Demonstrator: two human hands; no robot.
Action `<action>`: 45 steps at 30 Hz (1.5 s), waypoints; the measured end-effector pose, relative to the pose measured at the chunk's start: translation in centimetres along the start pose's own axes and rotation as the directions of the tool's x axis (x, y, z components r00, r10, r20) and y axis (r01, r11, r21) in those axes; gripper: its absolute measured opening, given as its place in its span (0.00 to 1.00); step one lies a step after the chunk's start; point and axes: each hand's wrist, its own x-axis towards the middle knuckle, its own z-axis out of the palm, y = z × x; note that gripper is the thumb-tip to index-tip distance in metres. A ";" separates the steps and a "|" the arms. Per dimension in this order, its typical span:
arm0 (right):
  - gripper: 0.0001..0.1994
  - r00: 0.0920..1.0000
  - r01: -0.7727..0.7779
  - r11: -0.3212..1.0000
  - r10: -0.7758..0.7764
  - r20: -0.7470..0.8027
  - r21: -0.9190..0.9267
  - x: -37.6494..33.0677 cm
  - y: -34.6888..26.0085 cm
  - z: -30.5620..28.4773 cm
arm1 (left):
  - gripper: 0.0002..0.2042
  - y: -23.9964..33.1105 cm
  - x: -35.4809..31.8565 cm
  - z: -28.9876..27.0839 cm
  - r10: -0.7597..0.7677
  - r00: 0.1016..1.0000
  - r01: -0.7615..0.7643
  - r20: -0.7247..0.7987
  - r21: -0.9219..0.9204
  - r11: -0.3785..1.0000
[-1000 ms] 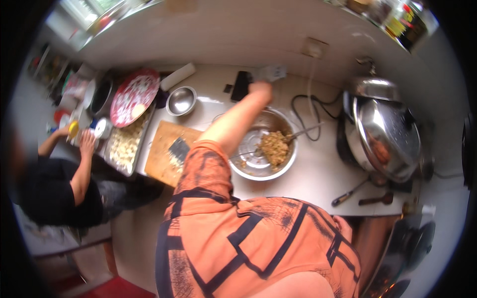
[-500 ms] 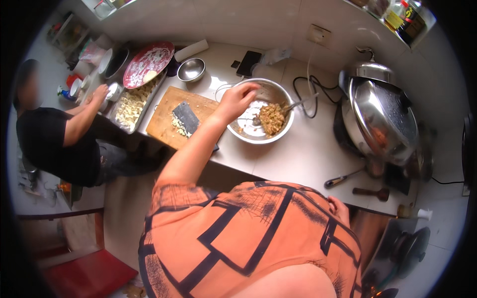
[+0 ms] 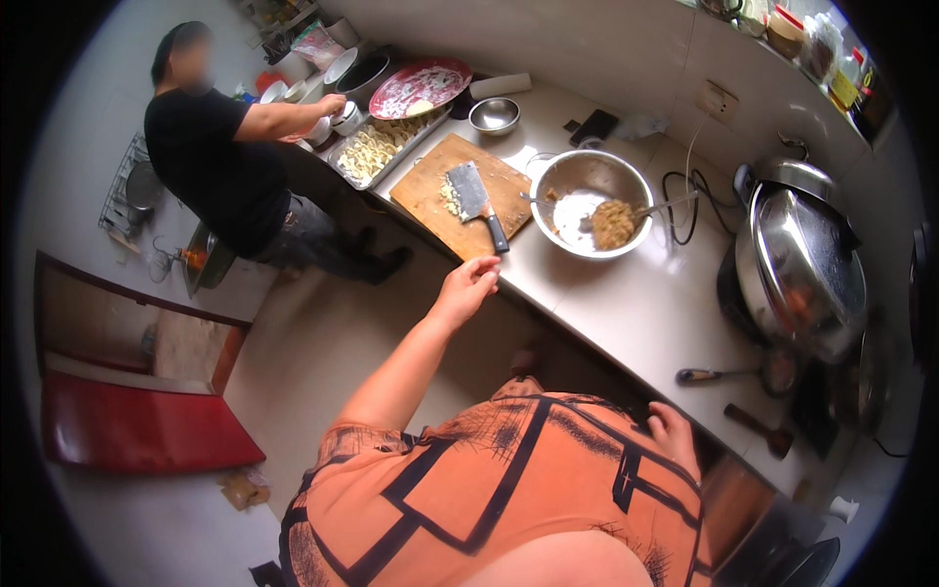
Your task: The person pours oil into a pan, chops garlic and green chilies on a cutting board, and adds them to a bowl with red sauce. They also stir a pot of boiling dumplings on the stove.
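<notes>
Head view:
Left hand (image 3: 471, 282): extended, grip spread and empty, hovering off the table's near edge, just short of the cleaver handle.
Right hand (image 3: 673, 430): resting at the near edge of the table (image 3: 636, 313); grip state cannot be told.
Cleaver (image 3: 475, 201): flat on the cutting board (image 3: 430, 191), handle toward the near edge.
Handling: judged heavy, stiff, sharp-edged; take by the dark handle, never the blade.
Adjacent: steel bowl (image 3: 590, 201) with filling, beside the board.

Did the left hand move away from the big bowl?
Yes. The left hand was at the bowl before; now it hangs off the counter edge, empty, just below the cleaver handle.
</notes>
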 end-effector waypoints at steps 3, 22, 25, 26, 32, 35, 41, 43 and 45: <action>0.13 1.000 0.016 1.000 -0.016 0.008 -0.002 1.0 -2.1 1.3 | 0.14 -0.3 -0.7 -2.4 -0.034 0.999 0.034 -0.034 -0.007 0.999; 0.14 0.949 -0.282 0.958 0.269 0.163 0.057 8.9 -17.5 16.3 | 0.12 -5.7 6.5 -24.0 -0.111 0.980 0.098 -0.164 -0.087 0.991; 0.14 0.978 -0.161 0.982 0.172 0.117 -0.096 8.8 -18.3 16.3 | 0.11 -6.2 7.2 -24.2 -0.141 0.981 0.126 -0.136 -0.114 0.986; 0.14 0.980 -0.149 0.980 0.165 0.115 -0.132 8.8 -18.2 16.1 | 0.11 -6.4 7.4 -24.0 -0.155 0.980 0.140 -0.125 -0.118 0.983; 0.14 0.988 -0.113 0.988 0.123 0.091 -0.108 10.4 -16.3 15.9 | 0.12 -5.9 7.4 -23.1 -0.142 0.984 0.135 -0.105 -0.075 0.988; 0.14 0.987 -0.097 0.991 0.107 0.123 -0.087 11.5 -15.8 16.1 | 0.13 -4.6 6.7 -23.2 -0.156 0.984 0.151 -0.091 -0.053 0.987; 0.14 0.985 -0.064 0.996 0.074 0.159 -0.068 14.5 -16.9 18.4 | 0.13 -3.4 8.1 -26.6 -0.107 0.983 0.101 -0.149 -0.047 0.994; 0.14 0.982 -0.086 0.995 0.092 0.164 -0.044 15.8 -17.6 19.2 | 0.13 -4.0 8.9 -28.8 -0.114 0.977 0.098 -0.183 -0.094 0.991; 0.14 0.986 -0.062 0.997 0.070 0.151 -0.055 17.7 -18.7 19.9 | 0.14 -4.9 10.1 -31.6 -0.090 0.970 0.073 -0.224 -0.084 0.994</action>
